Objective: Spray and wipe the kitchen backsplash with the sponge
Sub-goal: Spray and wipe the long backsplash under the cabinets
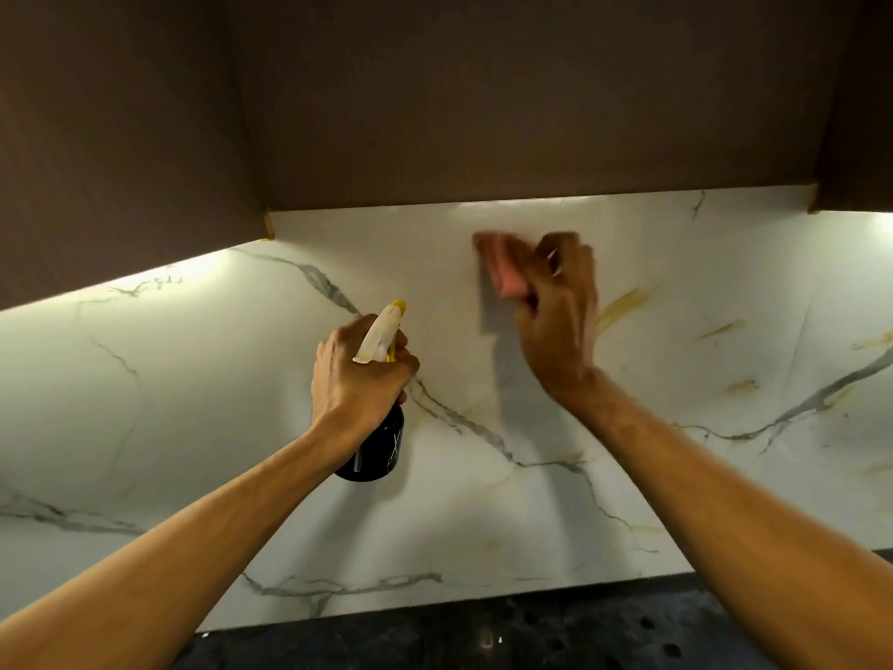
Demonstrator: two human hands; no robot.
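The backsplash (193, 403) is white marble with grey and gold veins, lit from under the cabinets. My left hand (357, 374) grips a black spray bottle (379, 452) by its neck; its white and yellow nozzle (381, 331) points up toward the wall. My right hand (555, 307) presses a pink sponge (502, 268) against the upper middle of the backsplash, just under the cabinet. The sponge and hand are motion-blurred. Yellowish streaks (623, 302) mark the wall to the right of the sponge.
Dark brown upper cabinets (435, 99) overhang the wall close above the sponge. A dark speckled countertop (483, 635) runs along the bottom edge. More yellowish smears (725, 328) lie further right on the wall.
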